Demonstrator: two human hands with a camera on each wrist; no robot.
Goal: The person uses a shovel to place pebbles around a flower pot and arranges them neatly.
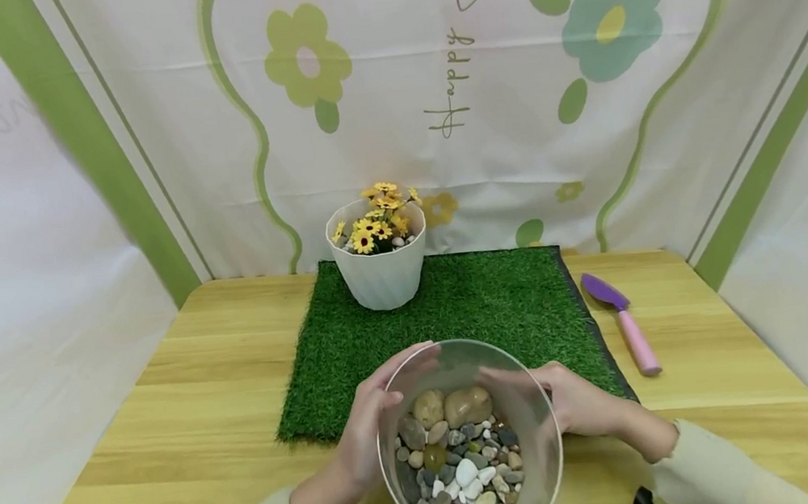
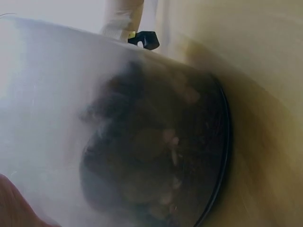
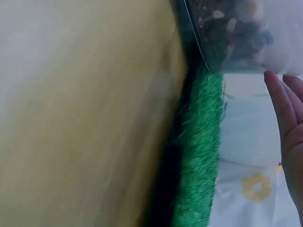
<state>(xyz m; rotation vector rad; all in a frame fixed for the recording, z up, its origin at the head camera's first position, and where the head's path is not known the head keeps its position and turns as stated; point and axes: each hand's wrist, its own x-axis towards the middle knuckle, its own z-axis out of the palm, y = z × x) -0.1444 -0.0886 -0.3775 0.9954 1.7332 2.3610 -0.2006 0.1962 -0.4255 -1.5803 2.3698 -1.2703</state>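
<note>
A clear round tub (image 1: 540,454) stands between both hands near the front of the table, its mouth facing up. Inside lie many pebbles (image 1: 466,471), white, grey and tan, with two larger tan stones (image 1: 467,406) on the far side. My left hand (image 1: 364,430) lies along the tub's left wall, thumb by the rim. On the right wall rest the extended fingers of my right hand (image 1: 580,399), partly seen through the plastic. The right wrist view shows those fingers (image 3: 279,101) straight against the wall. Whether the base touches the table cannot be told.
Behind the tub lies a green artificial-grass mat (image 1: 496,300), bearing a white pot (image 1: 380,274) of yellow flowers (image 1: 381,222). A trowel (image 1: 630,327) with purple blade and pink handle lies right of the mat. A small black object (image 1: 646,503) shows near the right sleeve.
</note>
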